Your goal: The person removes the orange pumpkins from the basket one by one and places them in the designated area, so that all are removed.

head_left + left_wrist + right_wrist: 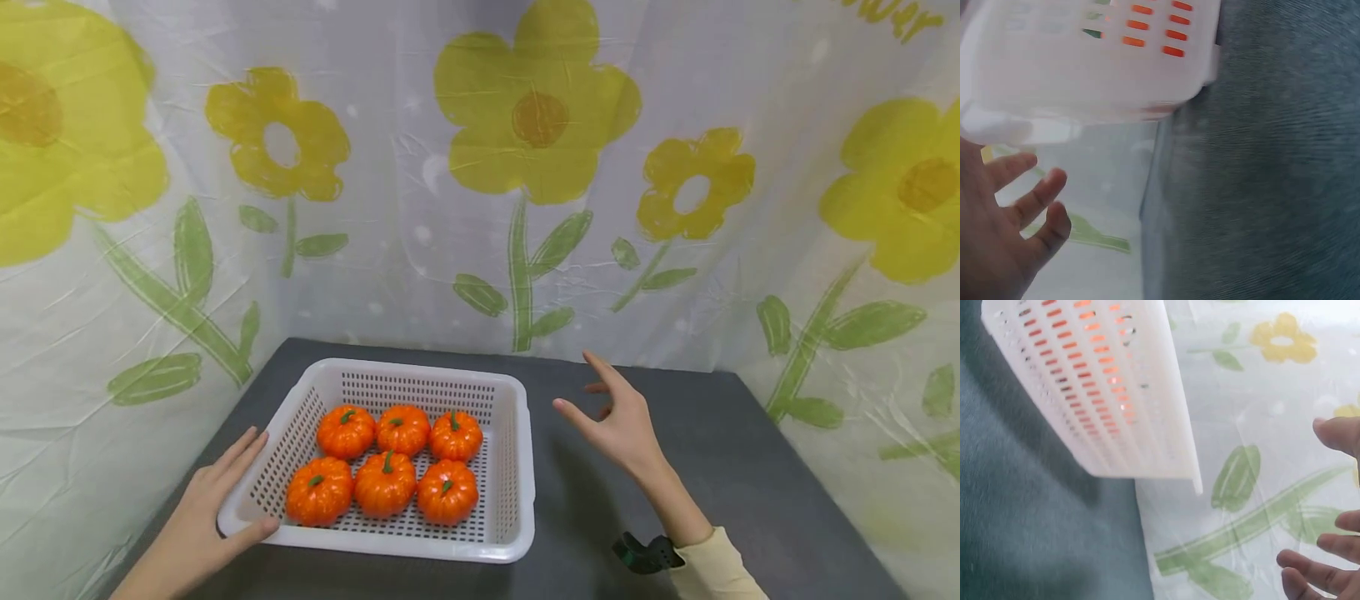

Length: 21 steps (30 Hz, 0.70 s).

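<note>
In the head view, a white basket (390,548) stood on the dark worktop (712,450), and six orange pumpkins (385,485) with green stems sat inside it in two rows of three. The left hand (206,508) was at the basket's near left corner, its fingers stretched along the left rim and its thumb over the near one; its grip was wide, lying against the basket rather than closed round it. To the right of the basket, and apart from it, the right hand (621,421) hung above the worktop, its grip spread well open between thumb and forefinger and holding nothing. A dark band (647,554) circled that wrist beside a pale sleeve (716,567). Behind the basket and to both sides of it hung a white cloth (390,250) painted with yellow flowers. In the left wrist view, three fingers of the left hand showed parted and slightly bent, just beside the basket's outer wall; the thumb could not be made out there. In the right wrist view, the pumpkins' orange showed through the basket's slots, and the right hand's thumb and fingers stood apart, away from the basket.
</note>
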Available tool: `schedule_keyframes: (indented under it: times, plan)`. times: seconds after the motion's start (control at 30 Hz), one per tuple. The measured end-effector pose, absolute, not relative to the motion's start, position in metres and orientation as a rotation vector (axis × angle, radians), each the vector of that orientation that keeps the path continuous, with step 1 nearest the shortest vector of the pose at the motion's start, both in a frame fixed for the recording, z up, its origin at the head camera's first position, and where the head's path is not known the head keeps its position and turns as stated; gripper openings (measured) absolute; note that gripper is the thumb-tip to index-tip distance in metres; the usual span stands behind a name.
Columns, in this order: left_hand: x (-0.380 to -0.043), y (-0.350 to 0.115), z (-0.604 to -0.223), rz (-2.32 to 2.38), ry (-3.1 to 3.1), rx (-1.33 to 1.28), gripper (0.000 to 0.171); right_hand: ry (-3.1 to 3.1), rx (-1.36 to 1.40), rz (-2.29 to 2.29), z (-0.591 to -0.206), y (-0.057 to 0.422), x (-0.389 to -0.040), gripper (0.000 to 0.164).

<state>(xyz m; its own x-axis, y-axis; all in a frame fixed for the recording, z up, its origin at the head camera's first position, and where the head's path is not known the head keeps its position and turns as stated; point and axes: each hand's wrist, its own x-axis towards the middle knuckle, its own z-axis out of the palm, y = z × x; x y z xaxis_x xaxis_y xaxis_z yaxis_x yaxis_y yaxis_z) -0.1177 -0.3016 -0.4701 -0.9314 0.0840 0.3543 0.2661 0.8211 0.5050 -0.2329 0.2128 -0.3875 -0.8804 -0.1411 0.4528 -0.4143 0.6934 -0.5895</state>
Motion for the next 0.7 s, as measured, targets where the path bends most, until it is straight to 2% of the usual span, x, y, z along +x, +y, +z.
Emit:
schedule_keyframes:
  times: [0.43, 0.7]
  plan:
    - [-0.115, -0.310, -0.491, -1.096, -2.620, -0.290, 0.117, -2.532, 0.455, 1.103, -0.378, 0.175, -0.235, 0.083]
    - [-0.112, -0.314, -0.496, -1.162, -2.579, -0.309, 0.117, -2.526, 0.481, 1.186, -0.365, 0.145, -0.241, 0.081]
